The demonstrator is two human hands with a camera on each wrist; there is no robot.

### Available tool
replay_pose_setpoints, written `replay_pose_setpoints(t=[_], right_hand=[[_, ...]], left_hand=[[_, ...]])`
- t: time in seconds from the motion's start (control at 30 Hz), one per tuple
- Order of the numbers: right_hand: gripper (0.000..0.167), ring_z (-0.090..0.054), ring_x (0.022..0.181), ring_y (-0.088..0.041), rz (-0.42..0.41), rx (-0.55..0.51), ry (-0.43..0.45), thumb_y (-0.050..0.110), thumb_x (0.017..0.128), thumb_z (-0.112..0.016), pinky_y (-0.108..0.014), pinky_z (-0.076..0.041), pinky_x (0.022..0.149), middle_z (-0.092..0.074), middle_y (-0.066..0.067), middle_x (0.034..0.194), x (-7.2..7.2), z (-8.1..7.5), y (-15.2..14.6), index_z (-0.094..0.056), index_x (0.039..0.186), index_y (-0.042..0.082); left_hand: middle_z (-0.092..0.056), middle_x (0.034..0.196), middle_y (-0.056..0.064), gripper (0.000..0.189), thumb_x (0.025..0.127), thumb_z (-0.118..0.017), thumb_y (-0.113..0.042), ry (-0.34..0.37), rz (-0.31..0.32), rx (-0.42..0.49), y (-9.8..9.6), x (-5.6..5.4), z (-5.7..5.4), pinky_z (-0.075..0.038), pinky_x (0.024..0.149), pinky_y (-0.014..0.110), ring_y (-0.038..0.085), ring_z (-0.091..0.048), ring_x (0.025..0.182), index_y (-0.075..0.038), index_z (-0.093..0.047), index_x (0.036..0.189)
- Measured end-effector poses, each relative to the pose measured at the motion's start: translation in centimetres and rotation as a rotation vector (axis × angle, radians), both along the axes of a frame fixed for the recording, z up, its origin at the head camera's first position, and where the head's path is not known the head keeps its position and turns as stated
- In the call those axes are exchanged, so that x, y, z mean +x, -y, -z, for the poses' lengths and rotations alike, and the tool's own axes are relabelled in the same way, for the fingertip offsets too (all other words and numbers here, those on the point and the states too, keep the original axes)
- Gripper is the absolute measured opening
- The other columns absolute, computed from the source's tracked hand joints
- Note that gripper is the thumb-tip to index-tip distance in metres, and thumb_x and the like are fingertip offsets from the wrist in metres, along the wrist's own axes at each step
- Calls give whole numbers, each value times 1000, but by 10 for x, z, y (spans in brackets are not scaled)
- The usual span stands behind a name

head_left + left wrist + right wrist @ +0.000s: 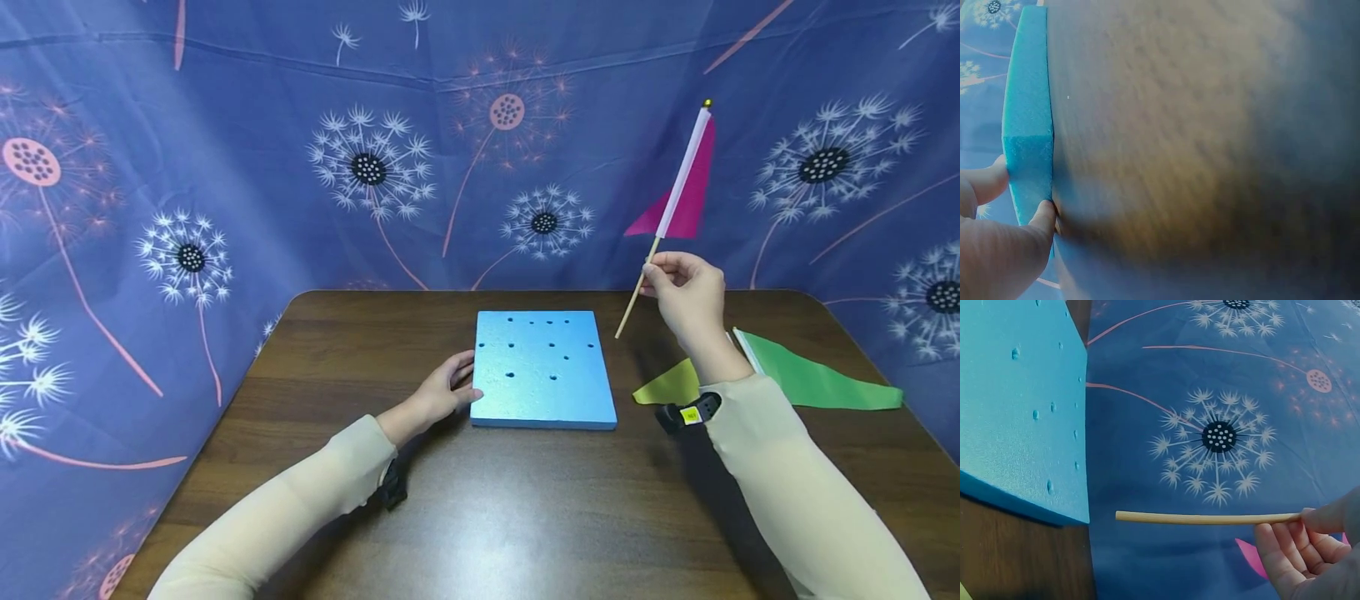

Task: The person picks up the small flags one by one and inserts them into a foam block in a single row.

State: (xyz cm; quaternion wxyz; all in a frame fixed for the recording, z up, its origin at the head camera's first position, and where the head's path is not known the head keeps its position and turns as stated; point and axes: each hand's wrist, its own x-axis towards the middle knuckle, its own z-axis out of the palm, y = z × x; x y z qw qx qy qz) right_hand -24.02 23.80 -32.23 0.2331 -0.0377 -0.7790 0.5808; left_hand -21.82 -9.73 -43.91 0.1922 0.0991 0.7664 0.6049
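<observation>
Left hand (442, 393) is pinching a perforated blue board (543, 400) by its left edge, centre frame. Right hand (690, 292) is pinching a magenta pennant (692, 192) by its wooden stick (628, 310), upper right. Green pennant (825, 372) is lying at right.

The head view is bright and mostly sharp; light seems to come from above, leaving white glare on the worktop (360, 358), well in from its far edge and midway between its sides; soft shadows lie beneath both sleeves (795, 483). The left wrist view blurs the worktop; the right wrist view is crisper, the blue board (1004, 425) sharply lit.
</observation>
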Motion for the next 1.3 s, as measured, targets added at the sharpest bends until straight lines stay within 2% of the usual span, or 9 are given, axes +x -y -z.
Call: replay_pose_setpoints(t=[0.2,0.43,0.7,0.8,0.87,0.97,1.03,1.1,1.3], right_hand=[[17,-65,63,1,-5,-67,-48,3,90,-65,-15,-59,65,-64,11,75,-14,2,6,-65,103,-8],[18,-65,64,1,-21,-73,-95,2,91,-65,-17,-60,66,-64,12,75,-30,9,13,-64,103,-10],[21,-64,66,3,-61,-47,-62,6,92,-64,-16,-60,69,-62,12,78,-44,19,22,-63,106,-10],[21,-64,67,2,-76,-73,-51,5,92,-64,-16,-60,70,-61,10,79,-49,23,27,-63,107,-10],[22,-64,67,1,-73,-91,-42,5,92,-64,-17,-60,70,-61,8,80,-52,26,30,-63,108,-9],[21,-64,67,0,-65,-103,-30,6,92,-64,-17,-60,70,-61,7,80,-57,30,34,-63,108,-8],[20,-64,67,-1,-64,-109,-28,6,93,-63,-19,-61,71,-60,7,80,-60,33,37,-63,107,-8],[20,-64,67,-1,-60,-105,-22,6,93,-63,-20,-61,72,-60,7,80,-63,36,39,-63,107,-8],[19,-65,67,-5,-37,-61,-10,7,94,-63,-23,-62,72,-60,6,80,-67,41,42,-64,106,-7]], left_hand=[[-35,154,16,69,92,-63,-2,-27,-6,-59,2,1,-1,-40,114,43,28,-32,144,-6,-28,151],[-37,153,17,68,92,-64,-2,-34,-14,-59,1,3,-3,-35,117,45,29,-33,143,-5,-30,150],[-37,154,15,68,92,-64,-2,-28,-11,-71,1,3,-3,-32,118,44,27,-32,144,-5,-30,150],[-37,154,13,68,92,-64,-3,-18,-11,-77,1,4,-4,-34,117,42,26,-32,144,-7,-30,151],[-36,154,14,68,92,-64,-4,-15,-6,-87,2,5,-4,-41,112,39,26,-31,145,-7,-29,151],[-35,155,15,68,93,-64,-5,-18,-1,-101,4,6,-3,-46,105,36,26,-31,145,-6,-28,151],[-35,154,16,68,93,-63,-5,-26,2,-97,5,5,-2,-46,106,37,28,-31,144,-5,-28,151],[-35,154,17,68,93,-63,-4,-29,2,-79,5,5,-2,-40,113,40,29,-31,144,-4,-28,151],[-33,155,19,67,92,-63,-1,-31,20,-23,3,3,-3,-32,118,46,31,-30,144,-1,-28,150]])
